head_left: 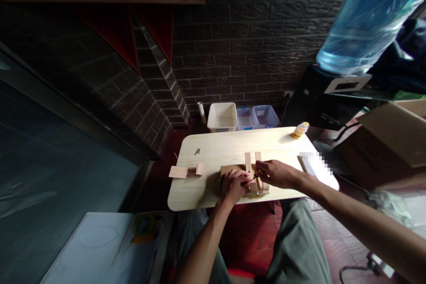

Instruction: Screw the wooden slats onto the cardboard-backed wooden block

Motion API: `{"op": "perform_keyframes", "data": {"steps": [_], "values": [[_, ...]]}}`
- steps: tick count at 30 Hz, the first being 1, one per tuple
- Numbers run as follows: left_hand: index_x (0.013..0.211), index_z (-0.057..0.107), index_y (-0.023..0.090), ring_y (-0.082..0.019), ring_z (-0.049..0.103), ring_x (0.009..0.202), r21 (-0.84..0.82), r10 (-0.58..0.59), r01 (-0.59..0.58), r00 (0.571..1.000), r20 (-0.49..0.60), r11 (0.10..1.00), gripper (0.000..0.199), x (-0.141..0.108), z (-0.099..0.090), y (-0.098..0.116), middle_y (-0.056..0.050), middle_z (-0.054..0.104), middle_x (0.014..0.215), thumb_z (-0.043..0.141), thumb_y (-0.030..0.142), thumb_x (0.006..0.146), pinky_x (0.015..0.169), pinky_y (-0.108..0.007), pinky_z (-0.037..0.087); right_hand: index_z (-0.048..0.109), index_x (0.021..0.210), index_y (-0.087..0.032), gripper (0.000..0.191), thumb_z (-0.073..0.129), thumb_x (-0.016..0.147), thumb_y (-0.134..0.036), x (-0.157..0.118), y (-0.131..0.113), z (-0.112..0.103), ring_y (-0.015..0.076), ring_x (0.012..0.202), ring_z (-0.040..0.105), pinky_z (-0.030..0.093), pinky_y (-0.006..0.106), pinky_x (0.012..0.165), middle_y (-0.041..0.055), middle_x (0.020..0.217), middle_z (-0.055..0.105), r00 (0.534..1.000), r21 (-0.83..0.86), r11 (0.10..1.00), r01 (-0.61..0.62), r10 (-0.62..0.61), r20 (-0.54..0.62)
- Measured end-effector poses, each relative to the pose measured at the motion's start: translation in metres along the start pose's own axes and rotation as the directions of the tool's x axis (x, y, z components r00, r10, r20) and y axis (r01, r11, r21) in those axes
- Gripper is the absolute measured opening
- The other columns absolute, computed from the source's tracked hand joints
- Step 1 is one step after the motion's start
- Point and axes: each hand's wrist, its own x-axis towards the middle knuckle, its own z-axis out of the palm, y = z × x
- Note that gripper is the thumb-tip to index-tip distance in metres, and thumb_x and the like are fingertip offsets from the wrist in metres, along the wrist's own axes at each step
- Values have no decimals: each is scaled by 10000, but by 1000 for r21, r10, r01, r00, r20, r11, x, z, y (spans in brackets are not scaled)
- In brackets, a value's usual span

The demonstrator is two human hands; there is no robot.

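Note:
My left hand [235, 184] rests on a brown cardboard piece [229, 168] near the table's front edge, its fingers pressed together against a wooden assembly [248, 162]. My right hand [270, 173] is closed around a small yellow and black screwdriver [260, 171], whose tip points down and left toward my left fingertips. Two upright strips of the assembly reach past the cardboard toward the back. What my left fingertips pinch, if anything, is too small to make out. Another wooden piece [179, 171] lies at the table's left edge.
Small dark screws or pins [197, 151] lie at the table's back left. A clear bottle with yellow ends [300, 130] stands at the back right. White paper [313, 164] lies on the right. Bins [222, 116] stand behind the table [219, 143].

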Motion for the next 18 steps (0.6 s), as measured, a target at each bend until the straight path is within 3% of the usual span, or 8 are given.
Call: {"op": "perform_keyframes", "data": {"steps": [5, 12, 18], "values": [[933, 761, 341, -204, 598, 1006, 2, 15, -15, 1000, -19, 1000, 104, 0, 2, -1, 39, 736, 1094, 724, 295, 848, 841, -362, 405, 568, 1062, -152, 161, 460, 999, -254, 0, -3, 2, 163, 701, 610, 381, 276, 611, 67, 867, 670, 998, -79, 995, 59, -60, -11], [904, 771, 316, -200, 596, 997, 21, 27, -26, 998, -52, 999, 83, -3, 6, 3, 24, 734, 1069, 716, 287, 849, 856, -363, 411, 627, 1073, -134, 211, 445, 968, -109, -1, -4, 9, 199, 936, 605, 477, 314, 778, 116, 1084, 656, 947, -222, 922, 316, -321, 14], [861, 781, 304, -187, 598, 956, 17, 26, -25, 997, -71, 1000, 120, -4, 10, 5, 7, 729, 1020, 709, 214, 829, 855, -340, 433, 635, 1133, -135, 290, 447, 933, -43, -10, -9, 13, 210, 944, 612, 490, 334, 858, 95, 1076, 681, 945, -285, 906, 313, -327, -2]]}}
